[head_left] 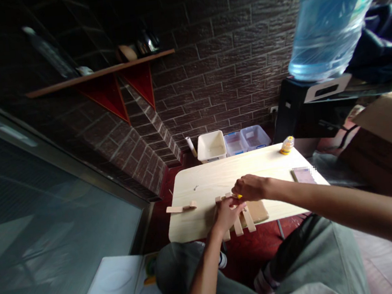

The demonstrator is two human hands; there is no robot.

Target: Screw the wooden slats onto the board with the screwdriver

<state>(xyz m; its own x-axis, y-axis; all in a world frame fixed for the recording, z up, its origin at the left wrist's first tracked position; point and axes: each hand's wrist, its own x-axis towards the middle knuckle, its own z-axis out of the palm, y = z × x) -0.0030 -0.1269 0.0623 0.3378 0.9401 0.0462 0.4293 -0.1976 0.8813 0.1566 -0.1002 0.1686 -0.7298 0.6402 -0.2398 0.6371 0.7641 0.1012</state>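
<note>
On the pale wooden table (217, 177) lies a row of several wooden slats (242, 222) over a flat wooden board (258, 210) near the front edge. My left hand (226, 213) rests on the slats, fingers curled down and pressing them. My right hand (250, 188) is closed just above them, pinching a small yellow object (239, 196) that I cannot make out. Two loose wooden pieces (181, 208) lie to the left on the table.
A small yellow glue bottle (287, 145) and a phone (303, 175) sit at the table's right. Plastic bins (231, 143) stand on the floor behind. A water dispenser with a blue jug (330, 18) and a cardboard box (389, 134) are on the right; glass door on the left.
</note>
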